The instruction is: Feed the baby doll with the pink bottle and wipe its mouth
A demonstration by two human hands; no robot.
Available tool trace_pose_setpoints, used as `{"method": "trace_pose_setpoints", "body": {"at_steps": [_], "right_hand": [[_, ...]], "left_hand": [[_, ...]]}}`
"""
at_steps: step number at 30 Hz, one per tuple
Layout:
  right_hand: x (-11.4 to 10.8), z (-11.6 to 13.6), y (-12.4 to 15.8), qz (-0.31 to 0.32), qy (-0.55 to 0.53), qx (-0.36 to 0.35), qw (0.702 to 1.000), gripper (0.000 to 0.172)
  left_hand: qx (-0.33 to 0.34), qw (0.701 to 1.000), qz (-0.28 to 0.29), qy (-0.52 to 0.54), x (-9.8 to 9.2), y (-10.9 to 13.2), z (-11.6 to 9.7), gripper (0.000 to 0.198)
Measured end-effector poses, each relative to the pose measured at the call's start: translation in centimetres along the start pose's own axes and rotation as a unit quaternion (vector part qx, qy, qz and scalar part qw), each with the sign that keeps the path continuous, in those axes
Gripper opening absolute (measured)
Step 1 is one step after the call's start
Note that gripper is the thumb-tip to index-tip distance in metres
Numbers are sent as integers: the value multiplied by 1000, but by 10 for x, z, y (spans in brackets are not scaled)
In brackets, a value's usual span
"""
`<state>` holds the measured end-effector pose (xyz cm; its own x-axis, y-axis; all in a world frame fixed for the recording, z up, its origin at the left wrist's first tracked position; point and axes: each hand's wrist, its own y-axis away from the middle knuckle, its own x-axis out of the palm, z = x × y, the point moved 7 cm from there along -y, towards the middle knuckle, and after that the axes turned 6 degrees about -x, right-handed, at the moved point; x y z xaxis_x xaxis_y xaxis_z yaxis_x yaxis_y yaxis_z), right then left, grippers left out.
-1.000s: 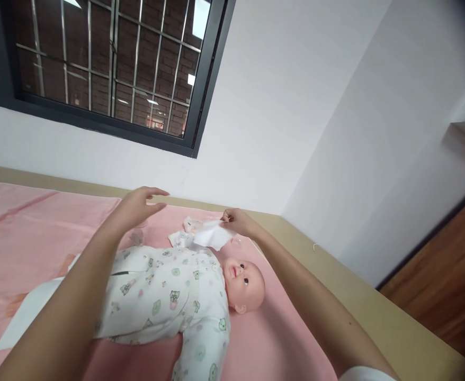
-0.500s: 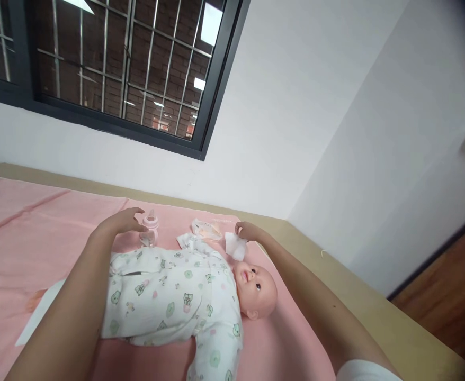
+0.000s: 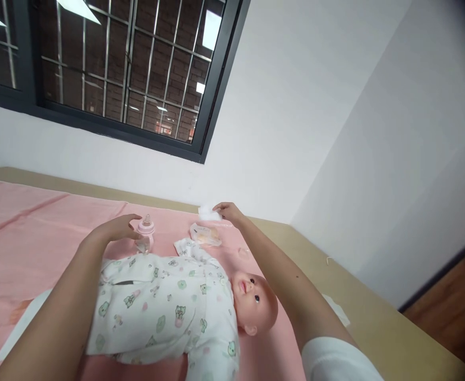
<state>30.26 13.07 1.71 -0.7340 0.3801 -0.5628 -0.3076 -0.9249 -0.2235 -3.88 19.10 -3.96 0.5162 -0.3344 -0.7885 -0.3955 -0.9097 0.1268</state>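
R hand point(image 3: 230, 212) pinches thin, white, tissue-like sheet point(image 3: 206, 214) (prob. lt., limp; hold by edge) at flat pink cloth's point(image 3: 57, 230) far edge; L hand point(image 3: 118, 228) at clear, pink-collared plastic bottle point(image 3: 146, 229) (prob. stiff; grip body), closure unclear.

The left arm point(image 3: 53, 301) hid part of the doll point(image 3: 164, 309). On the bench point(image 3: 383, 328), near its far edge, the packet point(image 3: 204, 234) had blurry print.
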Motion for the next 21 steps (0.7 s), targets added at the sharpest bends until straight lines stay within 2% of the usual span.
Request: {"method": "trace_pose_setpoints", "body": {"at_steps": [4, 8, 12, 21], "right_hand": [[15, -25, -3, 28, 16, 57, 998, 25], [18, -43, -2, 46, 32, 93, 994, 31], [15, -47, -3, 60, 16, 99, 993, 38], [10, -59, -1, 90, -44, 110, 989, 35]], "left_hand": [[7, 1000, 11, -11, 2, 2, -3, 82], [6, 1000, 19, -24, 4, 0, -3, 82], [2, 999, 24, -39, 7, -3, -1, 82], [31, 997, -7, -67, 7, -2, -7, 71]]}}
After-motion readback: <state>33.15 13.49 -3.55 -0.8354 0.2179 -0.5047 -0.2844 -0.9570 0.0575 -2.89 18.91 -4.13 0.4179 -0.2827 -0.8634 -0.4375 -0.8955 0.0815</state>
